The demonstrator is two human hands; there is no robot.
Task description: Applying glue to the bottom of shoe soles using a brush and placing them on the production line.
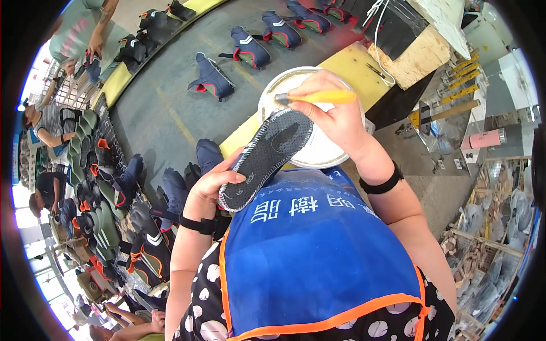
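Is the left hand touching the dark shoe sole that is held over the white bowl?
Touching. The head view shows the left hand gripping the heel end of the dark shoe sole, fingers wrapped under its edge with no gap. The right hand holds a yellow-handled brush.

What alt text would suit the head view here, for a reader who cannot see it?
Seen from above, a person's left hand holds a dark shoe upper sole-side up, while the right hand holds a yellow-handled brush above it, over a white round tub. A blue apron fills the foreground; rows of dark shoes sit on a grey conveyor beyond.
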